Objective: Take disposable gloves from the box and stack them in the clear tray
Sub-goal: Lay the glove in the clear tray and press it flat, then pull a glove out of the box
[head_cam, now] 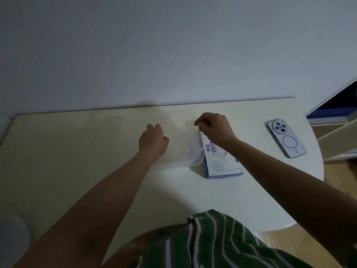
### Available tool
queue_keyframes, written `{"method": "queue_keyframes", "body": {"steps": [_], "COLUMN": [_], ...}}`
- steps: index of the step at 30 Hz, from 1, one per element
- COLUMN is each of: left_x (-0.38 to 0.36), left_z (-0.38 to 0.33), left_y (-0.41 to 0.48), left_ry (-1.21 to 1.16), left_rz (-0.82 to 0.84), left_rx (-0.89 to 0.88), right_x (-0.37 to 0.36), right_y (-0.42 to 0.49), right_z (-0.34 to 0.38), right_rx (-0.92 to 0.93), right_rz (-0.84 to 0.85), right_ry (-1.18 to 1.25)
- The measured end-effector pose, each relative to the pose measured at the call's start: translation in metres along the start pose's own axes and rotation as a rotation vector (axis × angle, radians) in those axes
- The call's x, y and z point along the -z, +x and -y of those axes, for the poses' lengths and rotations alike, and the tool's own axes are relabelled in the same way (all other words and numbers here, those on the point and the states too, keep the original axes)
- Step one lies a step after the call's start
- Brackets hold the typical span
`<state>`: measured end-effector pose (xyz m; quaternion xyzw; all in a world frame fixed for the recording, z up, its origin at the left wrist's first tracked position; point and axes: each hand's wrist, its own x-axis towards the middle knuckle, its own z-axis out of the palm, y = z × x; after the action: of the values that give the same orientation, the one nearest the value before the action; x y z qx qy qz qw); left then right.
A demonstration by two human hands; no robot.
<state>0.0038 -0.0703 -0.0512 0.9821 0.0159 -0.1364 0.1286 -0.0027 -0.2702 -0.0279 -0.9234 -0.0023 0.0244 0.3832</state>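
Glove: I see only a faint clear film, stretched between my two hands above the far part of the tray.
Handling: I judge it feather-light, limp and clingy. It will likely fold on itself or drift, and a hard tug could tear it.
Where to hold: at the edges, one pinch per side, so that it stays spread flat as it goes down.
Right hand: raised over the far end of the box, wrist bent, with the forearm crossing the box top. The grip is a narrow pinch of thumb and fingertip on the film's right edge.
Left hand: low at the tray's left side, knuckles up, fingers curled away from me. I cannot tell whether its grip has the film's left edge.
Tray: clear and hard to see, on the bench between the left hand and the box.
Box: white and blue, right up against the tray's right side.
Phone: lying well right of the box.
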Motion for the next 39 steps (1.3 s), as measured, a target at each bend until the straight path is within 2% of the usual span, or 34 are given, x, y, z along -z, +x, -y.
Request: {"method": "queue_keyframes", "body": {"steps": [2, 5, 7, 10, 14, 19, 26, 30, 35, 39], "left_x": [0.007, 0.007, 0.0, -0.016, -0.04, -0.074, -0.087, -0.086, -0.084, -0.083], "left_z": [-0.031, -0.083, -0.111, -0.141, -0.158, -0.155, -0.146, -0.142, -0.142, -0.14], "left_y": [-0.005, -0.021, -0.031, -0.04, -0.037, -0.035, -0.029, -0.026, -0.024, -0.024], "left_ry": [-0.114, -0.26, -0.312, -0.292, -0.166, -0.023, -0.02, -0.063, -0.067, -0.111], "left_rz": [-0.158, -0.253, -0.211, -0.031, 0.151, 0.319, 0.311, 0.285, 0.296, 0.303], "left_rx": [-0.1, -0.288, -0.4, -0.492, -0.473, -0.384, -0.333, -0.37, -0.41, -0.422], "right_x": [0.012, 0.013, 0.005, 0.001, 0.014, 0.021, 0.013, 0.012, 0.014, 0.012], "right_y": [-0.005, -0.025, -0.038, -0.048, -0.055, -0.065, -0.068, -0.064, -0.069, -0.067], "right_z": [-0.032, -0.077, -0.095, -0.107, -0.117, -0.118, -0.11, -0.105, -0.103, -0.1], "right_rx": [-0.124, -0.222, -0.217, -0.173, -0.183, -0.251, -0.311, -0.497, -0.573, -0.6], "right_rz": [-0.027, 0.133, 0.222, 0.181, 0.169, 0.157, 0.09, 0.012, -0.076, -0.236], "right_ry": [-0.107, -0.238, -0.3, -0.39, -0.434, -0.374, -0.38, -0.078, 0.391, 0.542]}}
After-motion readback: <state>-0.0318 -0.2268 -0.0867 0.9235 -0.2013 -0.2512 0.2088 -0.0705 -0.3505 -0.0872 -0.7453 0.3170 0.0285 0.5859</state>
